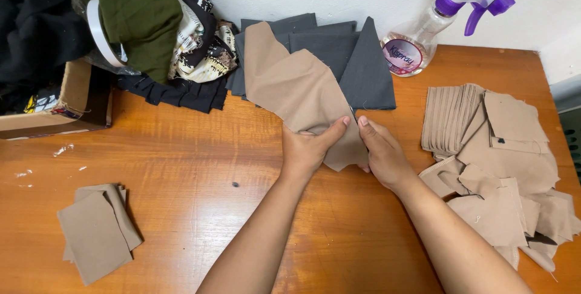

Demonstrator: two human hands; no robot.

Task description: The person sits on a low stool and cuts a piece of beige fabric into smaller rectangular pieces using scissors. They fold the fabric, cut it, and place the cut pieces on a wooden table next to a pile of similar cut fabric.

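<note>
Watching the head feed here: both hands are on one long tan fabric piece (302,97) that drapes from the middle of the table (200,167) up over a fan of dark grey fabric pieces (345,58). Left hand (305,148) has its fingers pinched shut on the lower end, thumb on top. Right hand (381,151) grips the same end from the other side, fingers closed on its edge.

My read on the cloth: thin, light, totally floppy, not slippery. It'll sag wherever it isn't supported, so holding it near an edge or corner with both hands, like now, seems the way to go.

Containers: a cardboard box (66,109) at the far left, stuffed and overflowing with dark and olive clothes (136,15). A clear spray bottle (423,33) lies tipped by the wall; can't tell how much is in it. Stacked tan cut pieces (448,118) sit right, a small tan stack (97,230) left.
</note>
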